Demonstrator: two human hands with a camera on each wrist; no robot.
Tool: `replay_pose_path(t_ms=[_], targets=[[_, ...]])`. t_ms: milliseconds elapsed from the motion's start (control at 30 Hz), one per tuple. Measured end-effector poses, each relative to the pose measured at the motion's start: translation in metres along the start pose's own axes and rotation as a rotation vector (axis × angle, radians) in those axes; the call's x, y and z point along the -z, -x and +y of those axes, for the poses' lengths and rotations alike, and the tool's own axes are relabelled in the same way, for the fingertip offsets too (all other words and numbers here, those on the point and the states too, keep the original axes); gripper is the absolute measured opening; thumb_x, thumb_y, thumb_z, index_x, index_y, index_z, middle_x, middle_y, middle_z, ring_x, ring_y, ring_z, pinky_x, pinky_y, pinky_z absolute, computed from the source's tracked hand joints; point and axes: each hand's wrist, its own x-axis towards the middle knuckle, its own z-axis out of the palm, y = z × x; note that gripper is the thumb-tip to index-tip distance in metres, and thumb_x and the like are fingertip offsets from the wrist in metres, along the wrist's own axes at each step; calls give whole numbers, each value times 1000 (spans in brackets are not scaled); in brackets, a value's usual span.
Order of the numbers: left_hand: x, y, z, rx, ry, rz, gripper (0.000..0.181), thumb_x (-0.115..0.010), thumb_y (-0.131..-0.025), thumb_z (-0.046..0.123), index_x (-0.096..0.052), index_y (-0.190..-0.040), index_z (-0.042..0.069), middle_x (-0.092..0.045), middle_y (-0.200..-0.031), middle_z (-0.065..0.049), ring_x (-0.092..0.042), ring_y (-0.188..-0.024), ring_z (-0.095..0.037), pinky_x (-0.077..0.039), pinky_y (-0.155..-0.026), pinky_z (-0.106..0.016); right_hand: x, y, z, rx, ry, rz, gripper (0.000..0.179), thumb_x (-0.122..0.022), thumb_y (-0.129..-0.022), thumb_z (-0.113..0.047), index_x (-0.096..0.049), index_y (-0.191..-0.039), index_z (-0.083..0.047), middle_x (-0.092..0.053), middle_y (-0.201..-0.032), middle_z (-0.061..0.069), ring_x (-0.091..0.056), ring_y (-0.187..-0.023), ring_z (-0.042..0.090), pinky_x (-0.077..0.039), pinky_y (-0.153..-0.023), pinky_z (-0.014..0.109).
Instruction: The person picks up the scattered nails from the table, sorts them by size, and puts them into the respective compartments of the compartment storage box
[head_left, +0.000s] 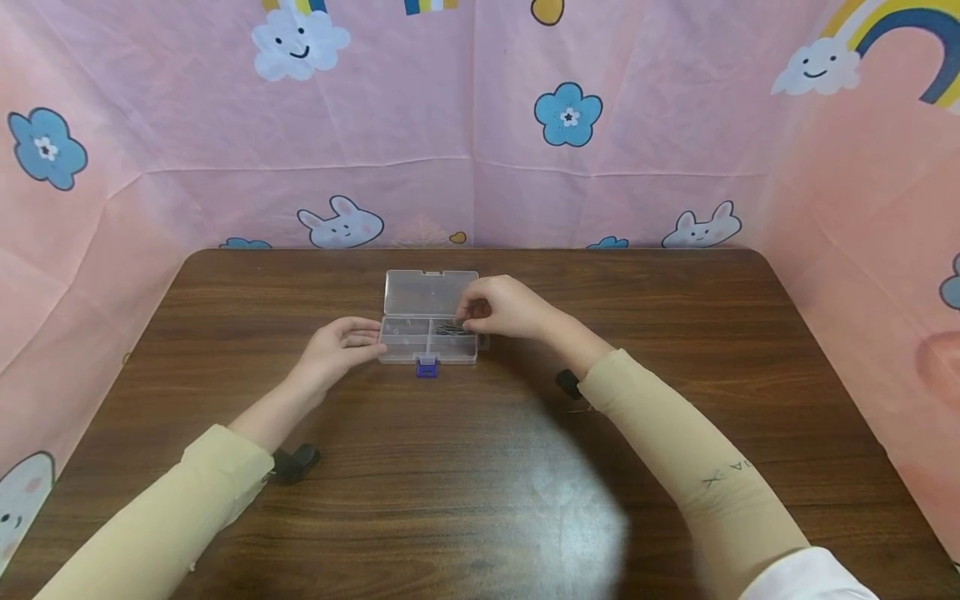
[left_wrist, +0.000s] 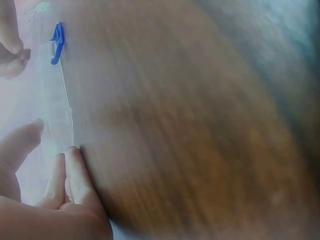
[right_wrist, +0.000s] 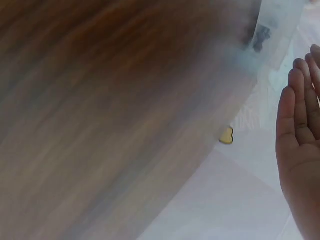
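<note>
A clear plastic divided box [head_left: 405,352] lies on the wooden table with its lid [head_left: 420,293] raised at the back. The box's blue latch [head_left: 427,367] hangs at the front. My left hand [head_left: 337,354] rests fairly straight fingertips against the box's left end. My right hand [head_left: 513,308] hovers at the back right compartment, with thumb and index finger bent close together. Thin dark metal pieces [head_left: 450,330] lie in that compartment, just below those fingertips. In the left wrist view, a small dark spot shows at the right fingertips; I cannot tell whether they pinch something.
The brown wooden table [head_left: 450,467] ends at a pink cloth backdrop [head_left: 480,200] at the back and sides. Dark wrist-worn pieces [head_left: 296,463] show below both forearms. Beige sleeves [head_left: 660,425] cover my forearms.
</note>
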Motion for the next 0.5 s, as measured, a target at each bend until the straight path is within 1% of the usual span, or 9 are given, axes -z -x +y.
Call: replay_pose_path(t_ms=[100,333,433,500], targets=[[0,0,1,5,-8,3,58,-70,-104,23,-50,-152,-2,-58,-150,-26,-58,-139,-38,-47,-117,-50,6,8,3,-5,8,11,8,-76,-96,-7,-78,-103,-4,-78,-105,8,-73,-95,22,-61,-89,34],[0,0,0,13,0,-4,58,-70,-105,23,-49,-153,-2,-57,-152,-26,-55,-142,-39,-46,-118,-51,17,27,16,-25,30,37,7,-77,-95,-8,-78,-101,-5,-77,-102,8,-71,-94,21,-61,-88,36],[0,0,1,7,-1,-2,58,-70,-104,23,-49,-152,-2,-57,-152,-26,-56,-141,-38,-47,-117,-48,20,38,22,-32,32,44,7,-78,-95,-7,-78,-101,-4,-78,-102,8,-72,-93,22,-62,-87,38],[0,0,0,1,-6,1,57,-70,-104,23,-50,-152,-2,-58,-151,-26,-57,-140,-38,-49,-114,-43,22,45,26,-38,31,45,7,-78,-95,-6,-78,-101,-4,-78,-102,8,-72,-93,22,-62,-87,39]])
